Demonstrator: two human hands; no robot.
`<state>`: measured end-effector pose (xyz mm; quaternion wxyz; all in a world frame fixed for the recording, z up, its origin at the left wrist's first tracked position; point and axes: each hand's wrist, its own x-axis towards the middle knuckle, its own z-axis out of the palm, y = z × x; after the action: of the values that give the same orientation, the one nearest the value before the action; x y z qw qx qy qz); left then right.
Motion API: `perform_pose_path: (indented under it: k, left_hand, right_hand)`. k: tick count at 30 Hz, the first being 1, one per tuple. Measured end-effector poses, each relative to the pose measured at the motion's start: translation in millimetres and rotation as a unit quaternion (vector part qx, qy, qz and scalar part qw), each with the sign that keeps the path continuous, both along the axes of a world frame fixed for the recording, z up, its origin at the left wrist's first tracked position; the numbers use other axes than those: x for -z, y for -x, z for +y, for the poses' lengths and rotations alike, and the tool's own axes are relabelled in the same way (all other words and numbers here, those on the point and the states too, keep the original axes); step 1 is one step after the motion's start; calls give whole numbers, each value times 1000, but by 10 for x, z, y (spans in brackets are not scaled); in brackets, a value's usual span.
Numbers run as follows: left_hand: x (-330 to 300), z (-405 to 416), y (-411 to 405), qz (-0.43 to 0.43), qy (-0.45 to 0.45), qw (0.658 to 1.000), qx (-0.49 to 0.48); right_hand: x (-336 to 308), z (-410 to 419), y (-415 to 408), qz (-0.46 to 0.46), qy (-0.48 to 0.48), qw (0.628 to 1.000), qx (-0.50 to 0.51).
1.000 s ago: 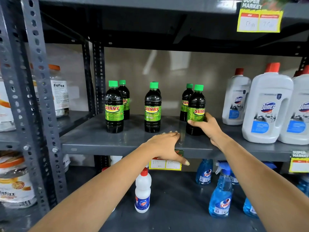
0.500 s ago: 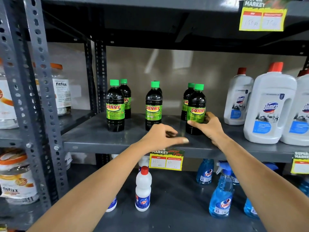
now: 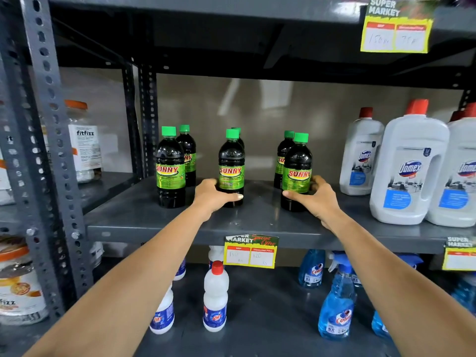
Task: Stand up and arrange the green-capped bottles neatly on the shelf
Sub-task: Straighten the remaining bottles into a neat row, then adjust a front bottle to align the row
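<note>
All six green-capped bottles stand upright on the shelf (image 3: 257, 222), in three front-and-back pairs: left bottle (image 3: 170, 171), middle bottle (image 3: 231, 166), right bottle (image 3: 296, 173), each with another close behind it. My left hand (image 3: 215, 195) wraps the base of the middle bottle, thumb across the front, fingers closed round it. My right hand (image 3: 315, 197) grips the lower body of the right bottle in the same low hold. Risks noted: both grips sit near the base, so a sideways push, in my judgement, could tip a tall bottle at the top instead of sliding it. The rear bottle (image 3: 286, 155) stands just behind the right one; a backward nudge may knock it over. The same applies to the one behind the middle bottle, which is mostly hidden. The Domex jugs (image 3: 409, 171) stand near on the right, so a move that way narrows the gap. Both front bottles stand back from the shelf's front edge; pulling them forward carelessly would risk a fall onto the spray bottles (image 3: 337, 300) below.
</note>
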<state>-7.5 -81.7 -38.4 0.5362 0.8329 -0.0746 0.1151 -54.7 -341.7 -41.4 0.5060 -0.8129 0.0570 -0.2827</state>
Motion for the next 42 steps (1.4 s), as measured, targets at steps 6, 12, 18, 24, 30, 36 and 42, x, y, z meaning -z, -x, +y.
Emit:
perform_pose_path:
  k: [6,12,18,24,30,36,42]
  left_hand:
    - [44,-14,216,-67,-44,997,-7]
    - [71,13,377,-88,-53,995,4]
    - [64,26,453,-90,-49,995,12]
    - [71,385,550,-54,-96,994,20]
    - [342,1397,832,-255,-282,924,-39]
    - [168,1881,815,-58,-480,875,-43]
    - [-22,1863,811,54,-511,858,20]
  right_hand:
    - [0,-10,162,5,31,999,17]
    - [23,30,337,4,37,999,23]
    - [25,57,380,10,23,1000,4]
    - [18,149,550,-142,-97,984,43]
    - [170,716,833,-256,7,967,10]
    - [221,1873,730,-264,168,938,-149]
    - [-29,2658,152,-2,75,983,-166]
